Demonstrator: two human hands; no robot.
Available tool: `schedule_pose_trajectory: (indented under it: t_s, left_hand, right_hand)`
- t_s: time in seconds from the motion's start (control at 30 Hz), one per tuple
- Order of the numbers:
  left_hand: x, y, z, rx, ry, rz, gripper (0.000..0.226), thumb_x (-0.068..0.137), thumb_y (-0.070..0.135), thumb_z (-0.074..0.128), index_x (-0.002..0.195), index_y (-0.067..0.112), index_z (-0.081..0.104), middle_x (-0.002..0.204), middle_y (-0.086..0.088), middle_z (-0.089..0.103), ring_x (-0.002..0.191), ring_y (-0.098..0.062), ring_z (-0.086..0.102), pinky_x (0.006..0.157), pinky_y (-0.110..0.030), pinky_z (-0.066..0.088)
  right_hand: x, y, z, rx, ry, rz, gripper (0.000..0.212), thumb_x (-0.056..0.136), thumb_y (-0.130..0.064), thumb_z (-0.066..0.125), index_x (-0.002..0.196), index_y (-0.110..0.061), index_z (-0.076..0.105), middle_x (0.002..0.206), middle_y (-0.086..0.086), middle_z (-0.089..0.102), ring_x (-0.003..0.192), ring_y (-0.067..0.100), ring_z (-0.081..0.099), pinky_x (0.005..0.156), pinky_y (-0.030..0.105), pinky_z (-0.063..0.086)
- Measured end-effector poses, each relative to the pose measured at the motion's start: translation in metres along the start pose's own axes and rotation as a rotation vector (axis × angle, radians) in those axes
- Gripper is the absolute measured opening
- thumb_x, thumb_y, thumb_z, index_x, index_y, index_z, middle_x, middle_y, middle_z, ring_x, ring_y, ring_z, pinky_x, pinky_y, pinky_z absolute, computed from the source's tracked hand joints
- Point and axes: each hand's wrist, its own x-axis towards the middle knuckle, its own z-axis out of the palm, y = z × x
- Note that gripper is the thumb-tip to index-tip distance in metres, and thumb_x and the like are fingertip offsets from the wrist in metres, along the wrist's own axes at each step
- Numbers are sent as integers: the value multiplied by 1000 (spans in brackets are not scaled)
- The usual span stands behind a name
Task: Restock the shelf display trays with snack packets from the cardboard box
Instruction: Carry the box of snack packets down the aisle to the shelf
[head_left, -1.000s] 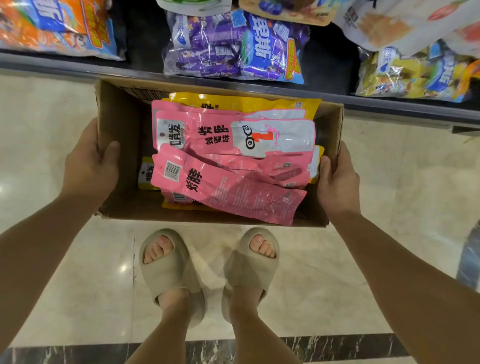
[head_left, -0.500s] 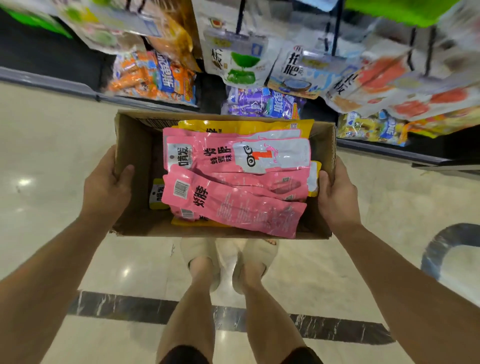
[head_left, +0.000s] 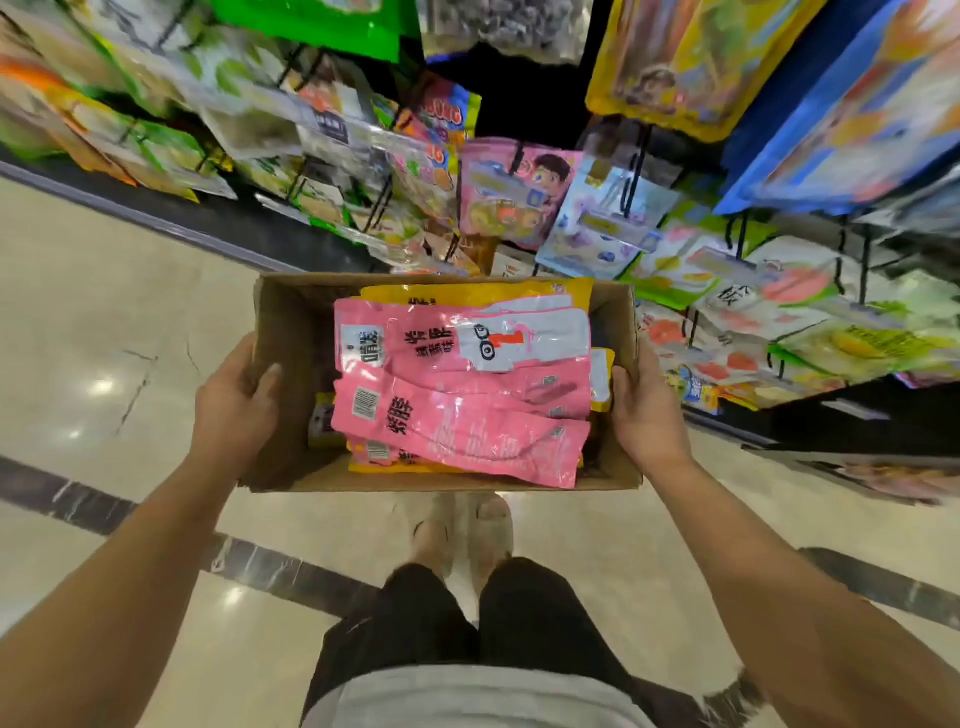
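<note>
Both hands clamped on cardboard box sides; loose pink packets heaped above its rim, liable to slide out if tipped.

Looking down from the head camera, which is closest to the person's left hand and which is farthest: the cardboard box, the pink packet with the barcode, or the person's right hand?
From the left hand:
1. Cardboard box: the fingers grip its left wall.
2. Pink packet with the barcode: inside the box, lying on top, toward the middle.
3. Right hand: on the box's opposite, right wall.
</note>
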Motion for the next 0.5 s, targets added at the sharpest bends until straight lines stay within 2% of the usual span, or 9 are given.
schedule_pose_trajectory:
  t_s: [0.07,0.13,0.2,0.3,0.4,0.5]
  left_hand:
    - [-19,6,-28,-26,58,-33,36,104,31,47,140,34,50,129,-5,65,113,-33,62,96,-50,52]
    - [-39,12,-54,-49,111,-34,39,104,30,48,143,34,48,125,-2,67,109,-29,64,96,-48,53]
    - [-57,13,-80,-65,155,-40,40,103,29,49,142,37,48,122,0,69,105,-26,65,95,-44,53]
    - [-85,14,-114,-60,220,-56,38,102,29,50,136,46,50,120,-1,69,106,-28,63,93,-40,49]
    - [-113,10,-145,-19,267,-64,40,101,30,50,135,52,48,122,-4,69,106,-31,63,93,-42,49]
    - [-134,-1,-174,-64,313,-92,46,100,33,52,116,75,41,123,1,69,106,-27,66,96,-47,53]
  right_hand:
    - [-4,-28,-19,12,-14,-59,46,106,-27,45,151,-23,37,123,14,68,106,39,63,75,42,50]
    - [-4,-53,-33,7,-35,-143,40,105,-23,46,145,-19,43,118,14,69,101,37,64,71,38,46]
    - [-3,-81,-47,-12,-59,-197,32,105,-25,46,137,-20,47,106,13,70,93,38,65,72,45,52]
    - [-4,-121,-62,-75,-125,-271,24,105,-28,45,128,-25,49,98,7,68,87,35,63,72,49,54]
    - [-7,-161,-70,-105,-147,-358,25,104,-24,46,128,-18,50,104,15,67,93,39,63,74,48,53]
    - [-9,-200,-69,-121,-175,-459,27,101,-18,49,127,-13,53,108,20,67,97,42,64,75,46,52]
